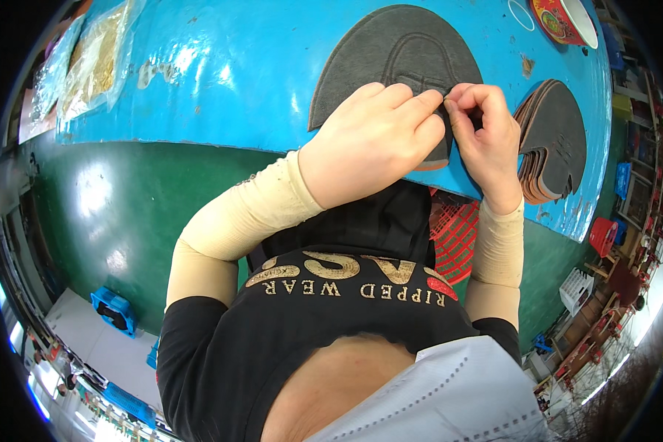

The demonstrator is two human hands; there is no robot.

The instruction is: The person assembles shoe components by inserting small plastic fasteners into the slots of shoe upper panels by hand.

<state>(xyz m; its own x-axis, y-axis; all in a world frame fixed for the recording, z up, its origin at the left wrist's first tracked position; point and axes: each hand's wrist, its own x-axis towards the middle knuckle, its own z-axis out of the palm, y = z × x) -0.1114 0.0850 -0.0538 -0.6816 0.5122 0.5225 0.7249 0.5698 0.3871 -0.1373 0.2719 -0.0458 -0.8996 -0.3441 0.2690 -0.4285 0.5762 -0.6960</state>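
A large dark grey, round-edged flat piece (pixel 376 55), apparently leather, lies on the blue table with a curved outline stitched or pressed into it. My left hand (pixel 379 140) is over its near part, fingers curled and thumb against the index finger. Close on its right, my right hand (pixel 488 144) pinches with thumb and forefinger. The fingertips of both hands almost meet above the piece's right side. Whatever is between them is too small or too hidden to make out. My hands cover much of the piece's near edge.
Right of my right hand lies a fanned stack of dark, brown-edged cut pieces (pixel 563 132). Behind it are a red paper bowl (pixel 560 20) and a thin white ring (pixel 521 15). A clear bag (pixel 99 62) rests at the far left. Below the table edge is a red plastic basket (pixel 455 239).
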